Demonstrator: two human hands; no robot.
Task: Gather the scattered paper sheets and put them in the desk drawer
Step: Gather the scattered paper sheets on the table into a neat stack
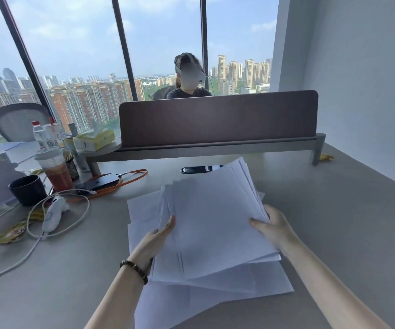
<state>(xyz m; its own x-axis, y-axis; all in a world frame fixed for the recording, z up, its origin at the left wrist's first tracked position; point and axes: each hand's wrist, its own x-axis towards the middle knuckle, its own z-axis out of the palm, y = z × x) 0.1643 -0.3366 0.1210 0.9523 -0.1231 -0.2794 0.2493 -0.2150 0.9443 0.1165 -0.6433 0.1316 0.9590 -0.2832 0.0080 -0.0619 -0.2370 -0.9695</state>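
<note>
A loose stack of white paper sheets (215,217) is lifted and tilted above the grey desk (334,222), its edges fanned and uneven. My left hand (158,236) grips the stack's left edge, thumb on top. My right hand (271,227) grips its right edge. Several more white sheets (258,283) lie flat on the desk under the lifted stack, spreading out to the left and towards me. No drawer is in view.
At the left stand a black mug (28,189), a cup of red drink (55,170), a water bottle (39,134), a tissue box (94,138), a phone (98,182) with an orange strap, a white controller (54,213) and cables. A brown divider panel (217,117) closes the desk's back; a person sits beyond it.
</note>
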